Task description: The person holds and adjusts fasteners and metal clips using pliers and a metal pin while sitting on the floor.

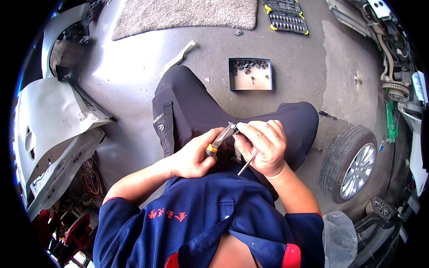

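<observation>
I sit cross-legged with both hands over my lap. My left hand grips pliers with a yellow-and-black handle, their metal jaws pointing up and right. My right hand pinches a small dark piece at the tip of the jaws, and also holds a thin metal rod that slants down toward my shirt. What exactly the small piece is, I cannot make out.
An open box of dark clips lies ahead, beyond it a beige mat and socket case. Car panels crowd the left; a wheel, plastic bag, green jack and exposed car suspension are at the right.
</observation>
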`<state>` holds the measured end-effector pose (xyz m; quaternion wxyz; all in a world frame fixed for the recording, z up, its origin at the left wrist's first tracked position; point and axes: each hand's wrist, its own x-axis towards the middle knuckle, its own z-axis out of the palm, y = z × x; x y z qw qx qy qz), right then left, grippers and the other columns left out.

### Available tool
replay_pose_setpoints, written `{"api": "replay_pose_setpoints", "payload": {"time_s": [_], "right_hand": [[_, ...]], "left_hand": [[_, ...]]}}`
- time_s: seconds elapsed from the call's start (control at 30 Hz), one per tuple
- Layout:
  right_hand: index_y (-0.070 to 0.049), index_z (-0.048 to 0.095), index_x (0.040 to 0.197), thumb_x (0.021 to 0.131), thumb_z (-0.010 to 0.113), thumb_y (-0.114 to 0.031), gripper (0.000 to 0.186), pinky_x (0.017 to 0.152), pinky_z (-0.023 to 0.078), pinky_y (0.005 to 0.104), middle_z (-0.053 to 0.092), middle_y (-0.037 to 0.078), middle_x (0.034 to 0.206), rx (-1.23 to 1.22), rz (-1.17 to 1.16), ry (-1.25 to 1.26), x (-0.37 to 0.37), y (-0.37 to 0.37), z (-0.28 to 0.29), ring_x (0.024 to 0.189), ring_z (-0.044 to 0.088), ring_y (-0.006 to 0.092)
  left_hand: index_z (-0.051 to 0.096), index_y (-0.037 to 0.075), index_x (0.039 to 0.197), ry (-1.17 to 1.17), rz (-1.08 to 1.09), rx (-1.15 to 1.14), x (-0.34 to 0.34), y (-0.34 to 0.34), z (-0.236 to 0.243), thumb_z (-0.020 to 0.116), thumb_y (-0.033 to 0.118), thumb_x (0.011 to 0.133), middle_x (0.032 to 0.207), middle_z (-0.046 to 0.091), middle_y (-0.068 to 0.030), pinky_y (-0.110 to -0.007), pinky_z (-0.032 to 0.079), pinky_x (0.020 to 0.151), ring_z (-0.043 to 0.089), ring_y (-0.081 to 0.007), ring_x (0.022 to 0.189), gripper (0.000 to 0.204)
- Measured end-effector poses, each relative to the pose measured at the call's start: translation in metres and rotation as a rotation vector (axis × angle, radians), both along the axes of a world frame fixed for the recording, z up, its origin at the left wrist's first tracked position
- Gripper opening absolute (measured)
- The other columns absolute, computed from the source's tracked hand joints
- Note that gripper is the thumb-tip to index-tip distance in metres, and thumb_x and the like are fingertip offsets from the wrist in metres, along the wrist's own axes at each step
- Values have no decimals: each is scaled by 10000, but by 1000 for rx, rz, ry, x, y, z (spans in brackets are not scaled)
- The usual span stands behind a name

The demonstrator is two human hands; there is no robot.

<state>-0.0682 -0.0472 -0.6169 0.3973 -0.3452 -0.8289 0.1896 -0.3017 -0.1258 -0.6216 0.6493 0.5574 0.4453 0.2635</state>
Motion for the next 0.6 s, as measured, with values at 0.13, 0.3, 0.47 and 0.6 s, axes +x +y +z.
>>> {"api": "replay_pose_setpoints", "payload": {"time_s": [0.13, 0.3, 0.47, 0.6], "right_hand": [[-68, 789, 1041, 793, 885, -113, 270, 684, 474, 364, 721, 32, 931, 0, -4, 6, 0, 0, 0, 734, 640, 212], [-62, 789, 1040, 794, 885, -114, 269, 690, 472, 362, 723, 32, 934, -11, 3, -4, 2, 0, 0, 740, 643, 210], [-35, 750, 1097, 840, 860, -92, 285, 714, 508, 374, 719, 70, 938, -68, 37, 4, 2, 0, 0, 761, 663, 238], [7, 633, 1155, 911, 777, -21, 285, 753, 571, 397, 696, 147, 942, -408, -6, 191, 2, -13, -4, 821, 690, 313]], "left_hand": [[422, -24, 1498, 29, -17, 5, -1, 1, -2, 571, -5, 827, 1204, 659, -227, -434, 521, 1034, 671, -369, 1141, 688], [495, -14, 1326, 46, -16, 20, 1, 3, -4, 598, -1, 875, 1054, 635, -155, -405, 520, 907, 636, -279, 969, 463], [512, 3, 1292, 20, -20, -11, -2, 3, -11, 613, 14, 867, 1035, 617, -129, -387, 511, 901, 608, -252, 953, 437], [518, 12, 1287, -50, 15, -50, -2, 6, -15, 611, 9, 858, 1016, 589, -93, -367, 494, 901, 567, -220, 939, 439]]}}
